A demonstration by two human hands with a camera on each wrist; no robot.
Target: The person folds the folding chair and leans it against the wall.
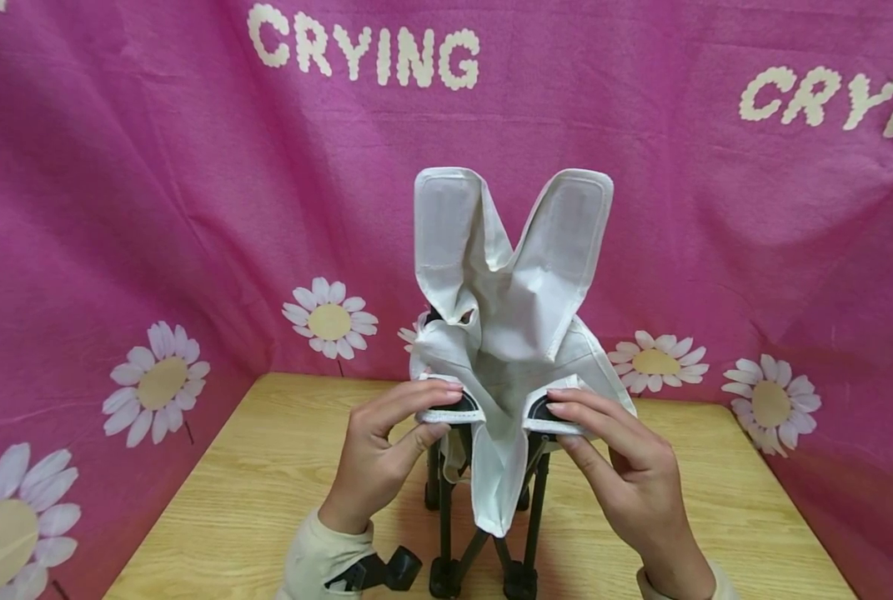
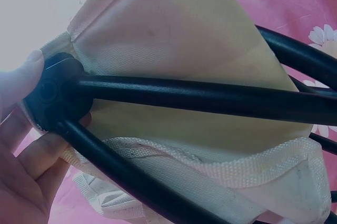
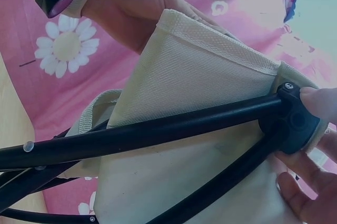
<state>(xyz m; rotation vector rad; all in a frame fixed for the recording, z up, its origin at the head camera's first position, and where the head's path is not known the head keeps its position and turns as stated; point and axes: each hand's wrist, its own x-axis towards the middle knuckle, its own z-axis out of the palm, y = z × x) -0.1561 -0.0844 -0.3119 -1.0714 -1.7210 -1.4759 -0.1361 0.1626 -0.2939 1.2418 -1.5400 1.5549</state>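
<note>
A folding frame with black legs [image 1: 536, 500] stands on the table, white fabric [image 1: 502, 333] draped over it with two flaps rising at the back. My left hand [image 1: 386, 450] pinches the fabric's near left corner over a black end piece. At the near right corner my right hand [image 1: 626, 467] pinches the fabric and another black end piece. The left wrist view has the thumb against the black joint [image 2: 60, 92] where two tubes meet, fingers beneath. In the right wrist view, thumb and fingers hold the matching joint [image 3: 289, 121]. Between the hands a pointed fabric end hangs down.
The wooden table [image 1: 266, 483] lies under the frame. Pink cloth [image 1: 191, 167] with daisies and lettering hangs behind and on both sides. A black device [image 1: 401, 568] is strapped at the left wrist.
</note>
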